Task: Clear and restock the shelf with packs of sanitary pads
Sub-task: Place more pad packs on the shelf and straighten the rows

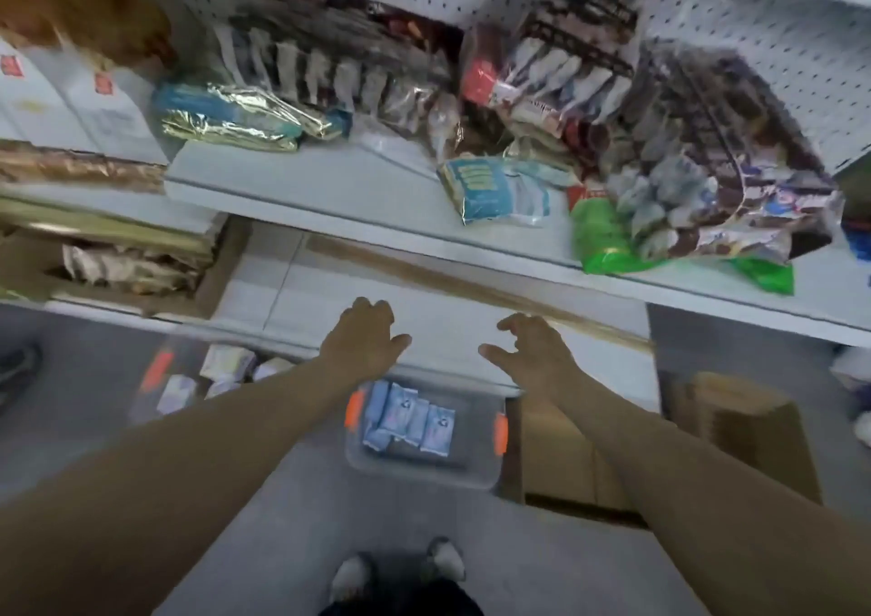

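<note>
My left hand (363, 337) and my right hand (528, 347) reach forward side by side over a bare white lower shelf (424, 304), fingers loosely curled and holding nothing. Below them on the floor stands a clear plastic bin (424, 469) with orange latches. It holds several light blue packs of sanitary pads (410, 415). A second bin (155, 380) at the left holds pale packs (226, 365). The frame is blurred by motion.
The upper shelf (306, 177) carries a blue and white pack (495, 191), a green pack (608, 238), gold foil packs (235, 118) and rows of dark bagged goods. Cardboard boxes (735, 422) stand on the floor at the right. White boxes (70, 97) sit at the far left.
</note>
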Demonstrator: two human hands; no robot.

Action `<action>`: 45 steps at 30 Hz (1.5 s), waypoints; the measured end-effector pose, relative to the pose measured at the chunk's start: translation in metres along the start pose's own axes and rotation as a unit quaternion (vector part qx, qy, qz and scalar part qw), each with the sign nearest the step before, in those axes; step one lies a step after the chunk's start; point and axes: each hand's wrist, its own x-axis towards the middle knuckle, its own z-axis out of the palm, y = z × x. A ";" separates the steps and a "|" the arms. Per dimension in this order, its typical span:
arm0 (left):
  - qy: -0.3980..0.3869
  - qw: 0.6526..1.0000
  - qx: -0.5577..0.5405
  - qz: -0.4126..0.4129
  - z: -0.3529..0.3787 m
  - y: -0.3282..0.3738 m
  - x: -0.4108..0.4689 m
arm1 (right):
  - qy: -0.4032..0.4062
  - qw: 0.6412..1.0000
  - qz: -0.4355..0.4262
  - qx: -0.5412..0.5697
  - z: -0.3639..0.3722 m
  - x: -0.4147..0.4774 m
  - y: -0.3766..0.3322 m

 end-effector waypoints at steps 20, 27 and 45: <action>-0.030 0.965 -0.182 -0.187 0.424 -0.173 0.185 | -0.140 0.944 0.235 0.183 0.380 0.228 0.251; 0.066 0.965 -0.165 -0.194 0.508 -0.203 0.226 | -0.092 0.919 0.240 0.299 0.473 0.298 0.297; 0.046 0.940 -0.209 -0.265 0.547 -0.217 0.278 | -0.096 0.936 0.291 0.173 0.535 0.328 0.341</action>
